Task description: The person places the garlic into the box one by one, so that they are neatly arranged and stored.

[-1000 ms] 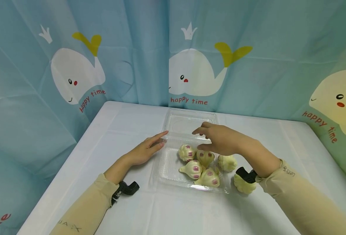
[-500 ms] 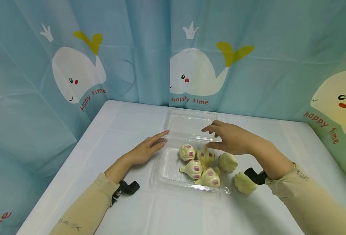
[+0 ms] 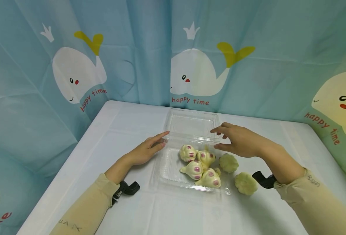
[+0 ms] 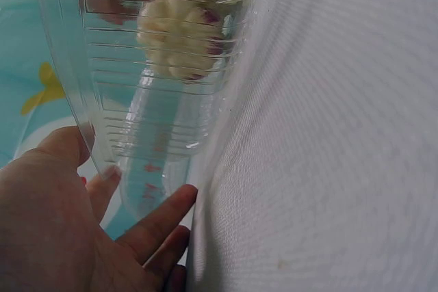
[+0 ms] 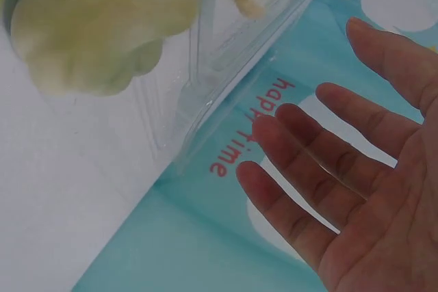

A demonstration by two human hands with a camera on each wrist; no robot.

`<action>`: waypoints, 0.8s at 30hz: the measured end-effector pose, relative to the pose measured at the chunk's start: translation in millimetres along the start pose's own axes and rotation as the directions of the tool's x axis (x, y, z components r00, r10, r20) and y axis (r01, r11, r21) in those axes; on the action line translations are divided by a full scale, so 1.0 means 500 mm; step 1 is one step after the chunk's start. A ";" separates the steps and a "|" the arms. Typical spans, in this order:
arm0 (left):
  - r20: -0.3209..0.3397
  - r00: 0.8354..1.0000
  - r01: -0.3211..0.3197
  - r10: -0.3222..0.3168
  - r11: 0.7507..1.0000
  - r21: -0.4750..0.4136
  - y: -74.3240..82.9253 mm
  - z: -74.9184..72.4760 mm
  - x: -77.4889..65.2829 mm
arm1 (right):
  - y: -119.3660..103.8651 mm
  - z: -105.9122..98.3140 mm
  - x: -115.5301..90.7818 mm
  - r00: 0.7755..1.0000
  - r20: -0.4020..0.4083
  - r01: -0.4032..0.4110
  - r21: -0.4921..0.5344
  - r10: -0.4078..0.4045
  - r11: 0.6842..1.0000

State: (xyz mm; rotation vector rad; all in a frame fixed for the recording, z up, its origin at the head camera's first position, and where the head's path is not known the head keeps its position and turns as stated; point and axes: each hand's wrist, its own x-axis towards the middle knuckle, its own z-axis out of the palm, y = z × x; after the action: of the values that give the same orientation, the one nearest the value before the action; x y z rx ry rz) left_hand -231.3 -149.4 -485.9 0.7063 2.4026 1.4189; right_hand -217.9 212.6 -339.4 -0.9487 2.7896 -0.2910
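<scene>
A clear plastic clamshell box [image 3: 173, 182] stands on the white table with its lid [image 3: 187, 125] folded back. Several garlic bulbs [image 3: 194, 169] with purple marks lie inside it. Along the box's left edge, near the hinge, rests my left hand [image 3: 145, 150]; its thumb meets the rim in the left wrist view, with the fingers [image 4: 161, 220] extended. My right hand [image 3: 237, 140] hovers over the box's back right corner, holding nothing, its fingers [image 5: 308, 176] spread. Just right of the box lie two pale green scalloped pattypan squashes, a back one [image 3: 228, 163] and a front one [image 3: 246, 183].
The white-covered table [image 3: 173, 212] reaches back to a blue curtain [image 3: 149, 65] printed with whales. A black wrist mount [image 3: 126, 189] sits on the left wrist, and another mount [image 3: 264, 179] on the right.
My right hand has moved to the right, away from above the garlic bulbs, uncovering them and the squashes. The left hand stays at the box's edge.
</scene>
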 end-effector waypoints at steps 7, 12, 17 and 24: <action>0.008 1.000 0.007 -0.007 1.000 -0.006 0.004 0.001 0.000 | 0.013 0.003 -0.012 0.999 0.010 -0.033 0.015 0.032 0.999; 0.009 1.000 0.000 0.000 1.000 -0.002 0.005 0.000 -0.001 | 0.021 0.005 -0.021 0.998 0.017 -0.059 0.022 0.058 0.998; -0.001 1.000 0.012 -0.012 1.000 0.018 0.006 -0.002 -0.001 | 0.032 0.009 -0.032 0.998 0.014 -0.068 0.029 0.068 0.997; 0.003 1.000 0.006 -0.006 1.000 0.004 0.003 -0.002 0.000 | 0.046 0.017 -0.041 0.997 0.014 -0.075 0.038 0.074 0.996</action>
State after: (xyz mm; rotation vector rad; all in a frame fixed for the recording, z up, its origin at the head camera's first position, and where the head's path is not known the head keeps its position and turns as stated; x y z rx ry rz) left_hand -231.4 -149.7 -484.3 0.7012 2.4039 1.4102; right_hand -213.4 242.0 -350.9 -0.8328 2.7902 -0.3251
